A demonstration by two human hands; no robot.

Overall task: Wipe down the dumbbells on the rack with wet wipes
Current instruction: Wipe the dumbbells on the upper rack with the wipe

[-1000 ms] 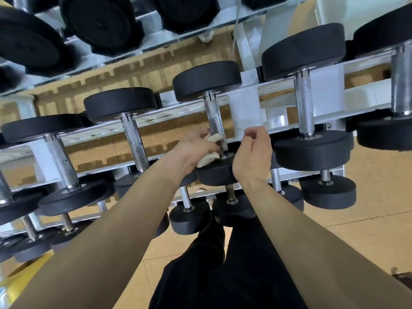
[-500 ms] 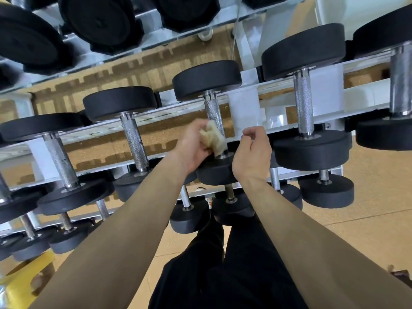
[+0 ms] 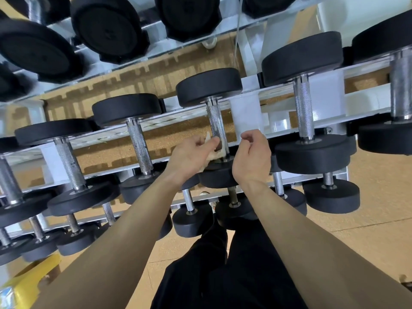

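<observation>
A black dumbbell (image 3: pixel 209 86) with a knurled steel handle (image 3: pixel 215 121) lies across the middle tier of the white rack (image 3: pixel 245 112). My left hand (image 3: pixel 191 155) grips a crumpled, soiled wet wipe (image 3: pixel 215 155) and holds it against the lower left side of that handle, just above the near head. My right hand (image 3: pixel 253 158) hovers to the right of the handle with fingers loosely curled, holding nothing and apart from the bar.
More black dumbbells sit on either side, one to the left (image 3: pixel 127 108) and one to the right (image 3: pixel 303 56). Larger ones fill the top tier (image 3: pixel 107 30), smaller ones the bottom tier (image 3: pixel 191 219). A yellow object (image 3: pixel 29 282) lies at the lower left on the tan floor.
My left hand with the wipe has slid along the lower part of the handle. My right hand has lifted slightly away from the near head and loosened.
</observation>
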